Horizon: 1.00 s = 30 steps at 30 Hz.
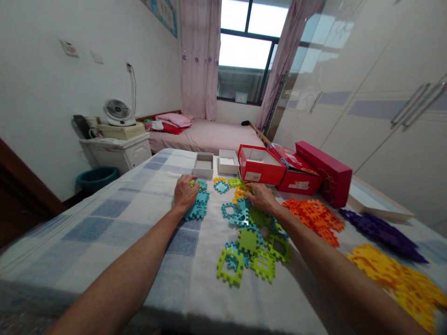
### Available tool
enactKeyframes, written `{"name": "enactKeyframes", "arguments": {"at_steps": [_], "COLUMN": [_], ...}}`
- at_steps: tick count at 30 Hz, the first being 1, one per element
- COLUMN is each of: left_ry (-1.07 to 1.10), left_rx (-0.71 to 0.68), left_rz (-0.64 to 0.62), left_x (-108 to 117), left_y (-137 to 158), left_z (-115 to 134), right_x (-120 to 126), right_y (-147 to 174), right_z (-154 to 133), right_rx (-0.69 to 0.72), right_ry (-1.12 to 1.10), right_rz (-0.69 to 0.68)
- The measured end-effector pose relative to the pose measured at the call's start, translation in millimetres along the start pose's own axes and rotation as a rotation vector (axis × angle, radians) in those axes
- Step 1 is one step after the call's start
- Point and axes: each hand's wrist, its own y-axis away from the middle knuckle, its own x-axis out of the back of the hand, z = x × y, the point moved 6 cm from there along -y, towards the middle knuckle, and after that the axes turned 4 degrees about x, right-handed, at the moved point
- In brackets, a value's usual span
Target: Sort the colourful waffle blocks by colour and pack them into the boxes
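My left hand (186,191) rests at the far end of a column of blue interlocking plastic tiles (197,208). Its fingers are closed around the edge of a small green tile (192,184). My right hand (261,196) reaches over the main pile, fingers stretched out and touching the yellow tiles (239,194). A light green tile (234,183) lies just beyond those fingertips. Between the hands sits a pale blue tile (221,187). Nearer me, green tiles (248,240) and blue tiles overlap in a loose heap, partly hidden by my right forearm.
Two small pale boxes (203,164), open red boxes (261,165) and a long red box (324,172) line the far side. To the right lie orange tiles (314,218), purple tiles (382,232) and yellow tiles in piles. A checked cloth (115,209) covers the surface.
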Motion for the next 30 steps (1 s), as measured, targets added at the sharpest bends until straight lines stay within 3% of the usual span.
{"name": "enactKeyframes", "arguments": {"at_steps": [3,6,10,14,21,30], "left_ry": [-0.057,-0.033,0.09,0.083,0.032,0.066], "left_rx": [-0.105,-0.313,-0.661,-0.85,-0.879,-0.816], "left_rz": [0.044,0.039,-0.199,-0.43,-0.509,-0.465], "left_x": [10,18,8,-16,-33,-23], "left_y": [4,17,50,78,84,78], "left_z": [17,50,94,108,109,110], "right_x": [-8,-9,-9,-7,5,2], "right_y": [-9,-13,-19,-22,-16,-14], "right_z": [3,-3,-11,-9,21,11], "right_rx": [-0.013,-0.005,0.018,0.003,-0.126,0.042], "right_ry": [0.05,0.082,0.158,0.182,0.018,-0.183], "right_rz": [-0.056,-0.059,-0.03,0.042,0.09,-0.093]}}
